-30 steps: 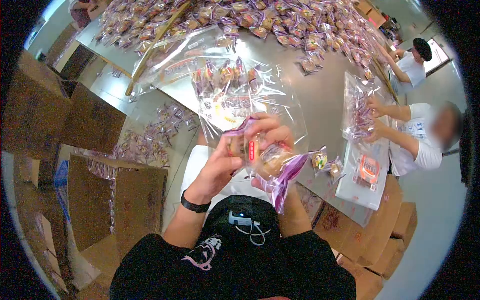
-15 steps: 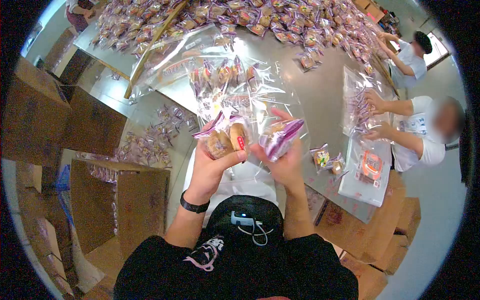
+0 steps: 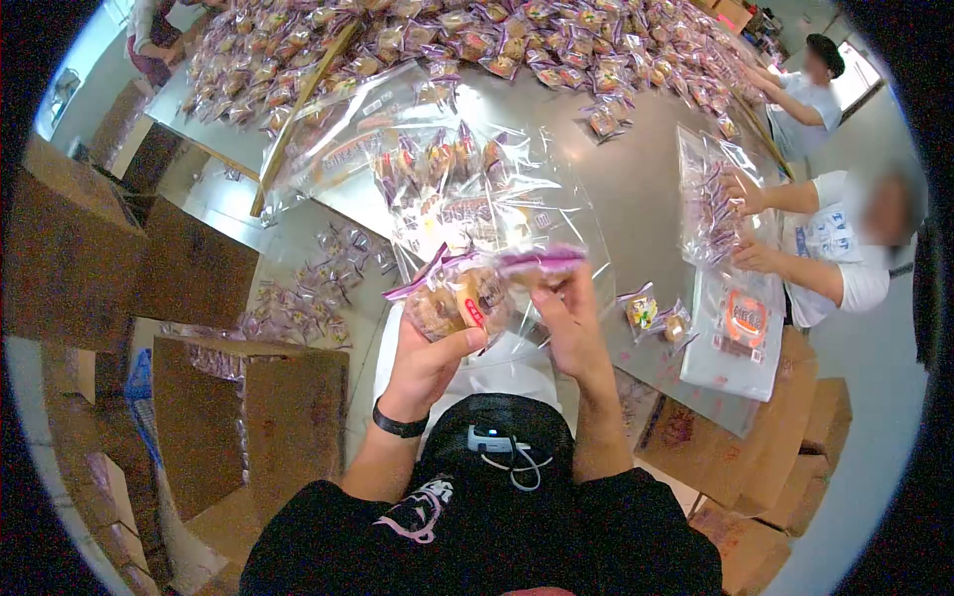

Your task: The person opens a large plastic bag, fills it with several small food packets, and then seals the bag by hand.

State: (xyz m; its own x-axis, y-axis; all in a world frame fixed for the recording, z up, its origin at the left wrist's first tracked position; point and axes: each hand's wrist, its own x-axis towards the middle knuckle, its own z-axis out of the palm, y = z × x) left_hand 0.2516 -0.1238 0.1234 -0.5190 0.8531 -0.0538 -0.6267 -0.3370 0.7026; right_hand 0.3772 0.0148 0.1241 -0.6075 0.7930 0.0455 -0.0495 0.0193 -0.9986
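Observation:
My left hand is closed around wrapped pastries in clear packets with purple edges, one showing a red label. Close beside it, my right hand pinches another wrapped pastry, its purple-edged packet seen nearly edge-on. Just beyond both hands, a large clear plastic bag lies on the metal table, with a row of wrapped pastries inside it. Two loose packets rest on the table to the right of my right hand.
A big heap of wrapped pastries covers the table's far side, by a wooden strip. At right, a co-worker's hands handle a filled bag above stacked printed bags. Cardboard boxes stand on both sides.
My right hand has raised its packet slightly and turned it from broad side to nearly edge-on, bringing it nearer the left hand's pastries. The left hand keeps its hold.

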